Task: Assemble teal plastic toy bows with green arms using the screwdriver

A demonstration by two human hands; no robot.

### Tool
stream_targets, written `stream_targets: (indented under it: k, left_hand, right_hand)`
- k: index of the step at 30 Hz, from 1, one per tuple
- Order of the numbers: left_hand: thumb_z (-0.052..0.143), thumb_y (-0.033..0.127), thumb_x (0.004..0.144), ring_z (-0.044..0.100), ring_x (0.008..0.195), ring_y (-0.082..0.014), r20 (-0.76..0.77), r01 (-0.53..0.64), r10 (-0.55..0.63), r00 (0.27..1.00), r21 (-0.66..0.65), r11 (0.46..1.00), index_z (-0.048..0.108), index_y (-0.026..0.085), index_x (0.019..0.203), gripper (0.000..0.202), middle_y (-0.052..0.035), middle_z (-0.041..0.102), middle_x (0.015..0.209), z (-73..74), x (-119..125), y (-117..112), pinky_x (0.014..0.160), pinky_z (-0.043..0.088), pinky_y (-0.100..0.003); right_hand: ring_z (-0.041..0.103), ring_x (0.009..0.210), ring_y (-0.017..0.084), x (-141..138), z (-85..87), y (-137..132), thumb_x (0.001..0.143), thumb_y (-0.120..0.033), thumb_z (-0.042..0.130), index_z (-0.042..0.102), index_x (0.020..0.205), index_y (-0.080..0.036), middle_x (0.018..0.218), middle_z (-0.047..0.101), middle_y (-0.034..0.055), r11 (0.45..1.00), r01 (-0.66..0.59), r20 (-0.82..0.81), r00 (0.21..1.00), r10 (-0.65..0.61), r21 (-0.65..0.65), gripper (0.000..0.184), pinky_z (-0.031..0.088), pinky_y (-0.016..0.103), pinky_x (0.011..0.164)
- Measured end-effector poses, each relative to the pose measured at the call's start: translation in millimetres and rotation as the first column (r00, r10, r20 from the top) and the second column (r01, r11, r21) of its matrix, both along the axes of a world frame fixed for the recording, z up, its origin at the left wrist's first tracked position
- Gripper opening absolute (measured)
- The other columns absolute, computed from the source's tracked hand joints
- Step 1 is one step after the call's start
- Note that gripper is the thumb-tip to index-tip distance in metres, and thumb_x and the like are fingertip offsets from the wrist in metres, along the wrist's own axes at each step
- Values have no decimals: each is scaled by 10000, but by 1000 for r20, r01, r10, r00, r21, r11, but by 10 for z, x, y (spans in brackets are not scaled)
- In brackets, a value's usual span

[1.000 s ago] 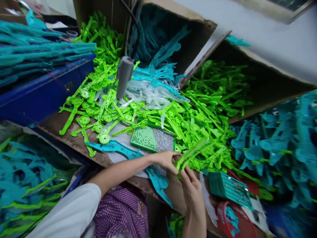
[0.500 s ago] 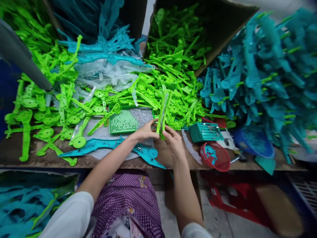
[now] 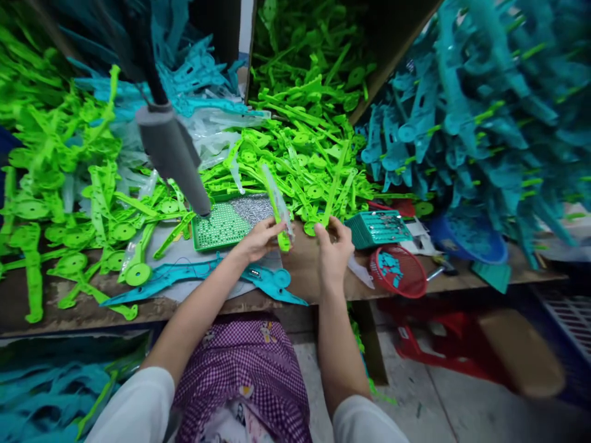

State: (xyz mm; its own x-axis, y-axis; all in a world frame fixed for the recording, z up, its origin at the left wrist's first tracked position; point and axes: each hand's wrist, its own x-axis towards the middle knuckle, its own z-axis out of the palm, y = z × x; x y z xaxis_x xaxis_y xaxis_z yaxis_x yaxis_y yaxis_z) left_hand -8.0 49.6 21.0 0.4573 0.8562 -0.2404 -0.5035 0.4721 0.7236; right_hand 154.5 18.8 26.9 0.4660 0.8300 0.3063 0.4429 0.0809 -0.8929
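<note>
My left hand (image 3: pixel 262 240) is closed on a lime-green plastic arm with a clear strip (image 3: pixel 277 206) against it, held upright above the bench. My right hand (image 3: pixel 335 251) pinches a second long lime-green plastic arm (image 3: pixel 337 184), which tilts up to the right over the pile. The two held pieces are apart. Just left of my left hand sits a green perforated tray (image 3: pixel 219 231) with small silver metal parts (image 3: pixel 252 209) at its upper right. A long blue plastic part (image 3: pixel 184 271) with a small metal piece lies below the tray.
A grey powered screwdriver (image 3: pixel 173 154) hangs over the tray. Piles of lime-green parts (image 3: pixel 295 135) fill the back. Right are stacked teal trays (image 3: pixel 381 227), a red basket (image 3: pixel 415 280), a blue bowl (image 3: pixel 489 243) and heaped teal parts (image 3: pixel 462 111). The bench edge (image 3: pixel 295 295) runs in front.
My hands have drawn apart, separating the green pieces that were together between them. The grey screwdriver has swung right, over the tray; the whole view has shifted slightly.
</note>
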Motion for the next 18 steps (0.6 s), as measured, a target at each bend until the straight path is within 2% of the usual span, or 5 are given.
stream_targets:
  k: [4, 7, 10, 14, 18]
  left_hand:
    - [633, 189, 873, 684, 956, -226, 126, 54, -46, 991, -61, 997, 586, 138, 1149, 284, -136, 672, 1156, 61, -47, 12, 816, 587, -425]
    - [617, 178, 883, 683, 953, -230, 134, 71, -63, 989, -61, 996, 572, 131, 1144, 269, -140, 673, 1154, 76, -45, 8, 813, 591, -427]
    - [631, 219, 883, 685, 919, -233, 113, 112, -107, 988, -33, 993, 557, 137, 1182, 319, -144, 675, 1126, 50, -32, -3, 775, 597, -408]
    - [707, 277, 831, 685, 808, -204, 62, 183, -185, 981, 29, 983, 558, 142, 1211, 430, -131, 674, 1070, -12, -21, -21, 712, 592, -367]
    - [731, 298, 805, 675, 758, -190, 28, 249, -250, 968, 54, 967, 511, 155, 1305, 565, -122, 672, 1042, -43, -20, -36, 689, 586, -365]
  right_hand:
    - [565, 993, 265, 275, -308, 71, 725, -562, 637, 678, 1073, -133, 1010, 587, 118, 989, 53, 224, 974, -22, -135, 553, 444, 469, 936]
    - [508, 1142, 309, 250, -349, -45, 770, -567, 604, 658, 1135, -178, 1133, 578, 143, 984, 32, 328, 944, 28, -175, 536, 376, 534, 1006]
    - [529, 1157, 270, 85, -160, -178, 849, -510, 556, 649, 1159, -227, 1184, 594, 119, 987, -110, 176, 976, 129, -113, 429, 386, 491, 1020]
    - [596, 1037, 218, -105, 106, -135, 882, -464, 540, 708, 990, -238, 1053, 672, 80, 951, -308, -34, 951, 307, -39, 301, 445, 410, 965]
    - [624, 878, 206, -138, 119, 97, 758, -486, 683, 701, 968, -211, 976, 704, 68, 925, -363, -176, 923, 342, -107, 347, 492, 365, 818]
